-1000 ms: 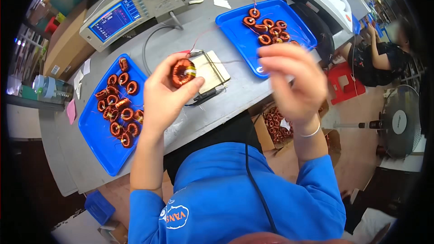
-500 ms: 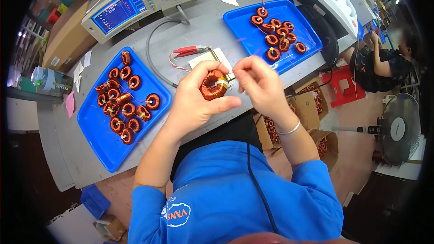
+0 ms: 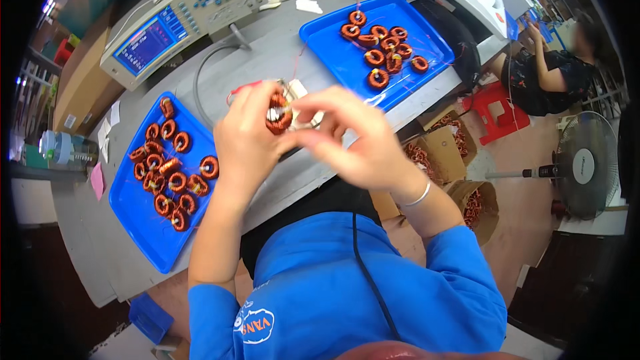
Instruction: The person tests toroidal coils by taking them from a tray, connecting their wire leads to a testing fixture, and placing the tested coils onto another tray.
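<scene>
I hold a copper-wound ring coil [image 3: 279,112] up above the grey bench [image 3: 267,67], pinched in my left hand [image 3: 248,141], whose fingers are curled shut around its lower and left side. The coil stands on edge, tilted, its hole facing roughly toward 2 o'clock, so its flat faces run along the 11-to-5 line. My right hand [image 3: 353,137] sits at 3 o'clock from the coil, its fingertips [image 3: 301,139] closed together and touching the coil's lower right rim (I cannot tell whether they grip a wire end or the winding itself).

So the coil lies at 9 o'clock from my right fingertips and at 1 o'clock from my left palm; both hands meet on it, the left bearing it.

At 8 o'clock from my hands lies a blue tray [image 3: 143,227] with many like coils; at 1 o'clock a second blue tray [image 3: 333,47] holds fewer. A meter with a blue screen [image 3: 143,45] stands at 11 o'clock.
</scene>
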A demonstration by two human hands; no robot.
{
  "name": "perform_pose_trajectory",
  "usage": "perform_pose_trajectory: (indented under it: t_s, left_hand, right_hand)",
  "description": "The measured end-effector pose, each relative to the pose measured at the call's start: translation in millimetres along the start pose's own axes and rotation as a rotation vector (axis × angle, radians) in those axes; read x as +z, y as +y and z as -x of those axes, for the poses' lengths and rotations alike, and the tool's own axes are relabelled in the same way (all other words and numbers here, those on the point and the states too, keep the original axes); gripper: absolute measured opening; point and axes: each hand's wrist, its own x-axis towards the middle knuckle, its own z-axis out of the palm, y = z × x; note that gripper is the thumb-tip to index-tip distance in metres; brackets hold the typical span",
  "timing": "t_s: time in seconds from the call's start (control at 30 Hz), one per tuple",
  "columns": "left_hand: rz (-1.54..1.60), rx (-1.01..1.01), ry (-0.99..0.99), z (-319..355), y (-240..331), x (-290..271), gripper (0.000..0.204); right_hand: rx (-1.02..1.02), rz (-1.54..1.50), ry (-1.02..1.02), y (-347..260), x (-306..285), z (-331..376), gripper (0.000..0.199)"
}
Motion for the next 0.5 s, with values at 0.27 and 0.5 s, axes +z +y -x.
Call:
perform_pose_trajectory:
  t_s: [0.27,0.5]
  left_hand:
    - [-0.017,0.011,-0.090,9,8,8,0.034]
    - [0.338,-0.123,-0.252,14,3,-5,0.049]
  right_hand:
    - [0.014,0.066,-0.111,1,11,5,0.024]
    - [0.276,-0.712,-0.165,3,-8,15,0.013]
